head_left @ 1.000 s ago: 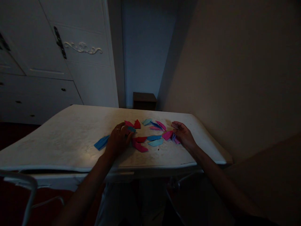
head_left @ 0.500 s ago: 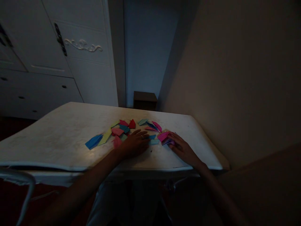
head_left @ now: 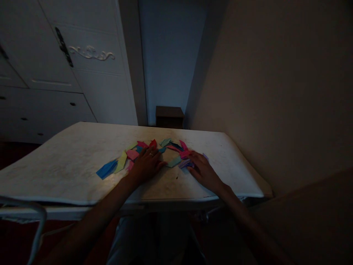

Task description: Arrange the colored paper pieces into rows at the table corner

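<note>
Colourful folded paper pieces lie in a loose cluster on the white table. My left hand, with a ring on one finger, lies flat over the pieces, fingers spread and partly covering a pink paper piece and a red one. Its thumb reaches toward a pale green paper piece. My right hand rests with parted fingers on a bright pink paper piece and a purple paper piece. What lies beneath both palms is hidden.
At the cluster's left end are a blue paper piece and a yellow-green one. The table runs alongside a brown wall on the right. A white cabinet and a small brown box-like stand are beyond it.
My left hand has moved left over the pieces, uncovering the pale green one. My right hand has shifted left, the pink and purple pieces along with it. The view has turned slightly.
</note>
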{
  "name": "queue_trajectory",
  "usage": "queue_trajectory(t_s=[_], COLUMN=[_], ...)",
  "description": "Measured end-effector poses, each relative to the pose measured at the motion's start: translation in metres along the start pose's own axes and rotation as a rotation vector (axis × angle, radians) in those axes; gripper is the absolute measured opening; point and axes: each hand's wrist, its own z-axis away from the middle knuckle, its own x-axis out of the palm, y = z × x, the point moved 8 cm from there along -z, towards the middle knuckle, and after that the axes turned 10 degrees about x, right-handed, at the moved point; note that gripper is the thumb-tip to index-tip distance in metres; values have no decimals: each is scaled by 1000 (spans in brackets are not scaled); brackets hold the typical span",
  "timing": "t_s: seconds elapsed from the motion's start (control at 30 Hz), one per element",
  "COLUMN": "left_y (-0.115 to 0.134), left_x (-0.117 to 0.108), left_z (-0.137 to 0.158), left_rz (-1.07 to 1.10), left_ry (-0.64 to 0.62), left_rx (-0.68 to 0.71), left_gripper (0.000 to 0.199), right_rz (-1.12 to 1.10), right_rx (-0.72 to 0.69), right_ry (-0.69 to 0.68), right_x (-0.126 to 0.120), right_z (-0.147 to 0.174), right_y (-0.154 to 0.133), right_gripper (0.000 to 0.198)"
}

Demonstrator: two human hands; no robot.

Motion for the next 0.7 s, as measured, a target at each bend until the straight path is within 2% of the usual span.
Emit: queue_trajectory(t_s=[0.07, 0.17, 0.33, 0.43, 0.6, 0.7], left_y=[-3, -5, -6, -9, -25, -35], left_x=[-3, -7, -9, -11, -14, -17], left_z=[3, 6, 7, 8, 11, 15], left_rz=[25, 68, 109, 120, 162, 223], left_ry=[44, 112, 145, 161, 223, 298], left_rx=[-32, -79, -120, -134, -225, -281], left_gripper=[34, 28, 23, 22, 36, 29], right_rz=[40, 94, 130, 132, 34, -2], right_rx=[7, -22, -102, -121, -145, -137], right_ry=[12, -63, -138, -101, 20, 69], right_x=[3, 16, 38, 39, 26, 26], right_z=[-5, -9, -14, -19, -33, -46], right_y=[0, -3, -23, -35, -50, -53], right_gripper=[52, 47, 39, 36, 29, 25])
